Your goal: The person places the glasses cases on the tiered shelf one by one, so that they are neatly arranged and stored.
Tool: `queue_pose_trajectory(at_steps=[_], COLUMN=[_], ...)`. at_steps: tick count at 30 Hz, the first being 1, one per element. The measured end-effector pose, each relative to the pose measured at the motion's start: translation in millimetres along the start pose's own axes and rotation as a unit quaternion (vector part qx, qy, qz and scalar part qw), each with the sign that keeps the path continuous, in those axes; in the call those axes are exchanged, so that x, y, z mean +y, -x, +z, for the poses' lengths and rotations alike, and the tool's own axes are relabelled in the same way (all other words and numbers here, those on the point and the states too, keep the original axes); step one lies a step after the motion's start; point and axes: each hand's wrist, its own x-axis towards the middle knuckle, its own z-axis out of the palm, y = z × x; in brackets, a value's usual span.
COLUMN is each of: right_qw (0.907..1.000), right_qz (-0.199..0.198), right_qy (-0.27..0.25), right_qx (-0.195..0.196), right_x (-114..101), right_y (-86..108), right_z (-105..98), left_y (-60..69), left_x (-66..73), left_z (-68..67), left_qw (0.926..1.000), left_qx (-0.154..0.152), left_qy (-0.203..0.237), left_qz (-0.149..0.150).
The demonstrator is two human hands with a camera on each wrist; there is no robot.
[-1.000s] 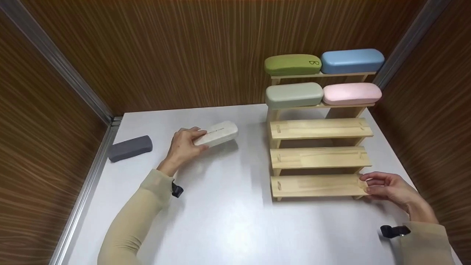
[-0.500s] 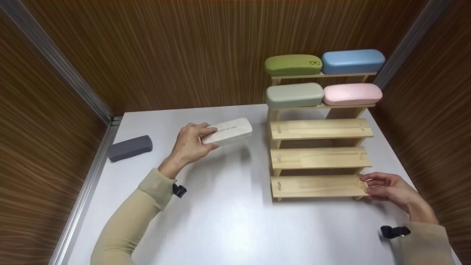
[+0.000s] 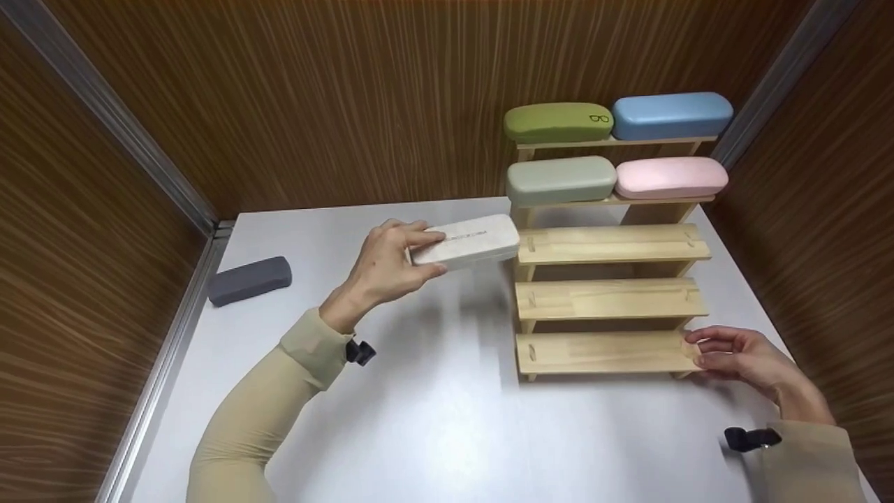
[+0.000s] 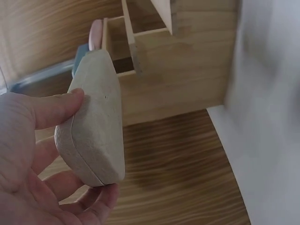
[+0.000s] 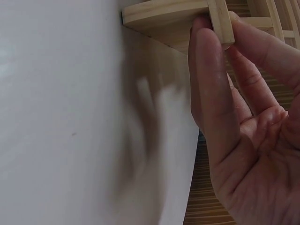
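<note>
My left hand (image 3: 391, 262) grips a whitish glasses case (image 3: 471, 241) by its left end, with small dark lettering on the lid. The case is held above the table, its far end at the left edge of the wooden tiered rack (image 3: 611, 300). In the left wrist view the thumb lies on one side of the glasses case (image 4: 96, 117) and fingertips on the other. My right hand (image 3: 751, 363) pinches the right end of the rack's lowest shelf; in the right wrist view the shelf end (image 5: 220, 23) sits between thumb and fingers.
On the top shelf are a green case (image 3: 559, 123) and a blue case (image 3: 672, 116). Below them lie a grey-green case (image 3: 562, 179) and a pink case (image 3: 672, 177). A dark grey case (image 3: 250, 281) lies on the white table (image 3: 447, 433) at left. Wood-grain panels surround the table.
My left hand has carried the whitish glasses case rightward and slightly farther back, up to the rack's left side. The right hand stays on the lowest shelf.
</note>
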Motion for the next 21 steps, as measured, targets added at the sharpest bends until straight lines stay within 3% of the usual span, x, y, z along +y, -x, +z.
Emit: queue_pose_trajectory(at_steps=[5, 21], right_qw=[1.0000, 0.9997], right_qz=[-0.003, -0.002], right_qy=[0.002, -0.020], right_qx=[-0.001, -0.015], right_x=[0.6, 1.6], right_y=[0.0, -0.7], right_z=[0.0, -3.8], left_y=[-11.8, -52.4], left_x=[13.2, 55.0], left_z=[7.2, 41.4], left_qw=[0.9998, 0.9987], left_qx=[-0.005, -0.023], left_qy=[0.004, 0.012], left_qz=[0.020, 0.045])
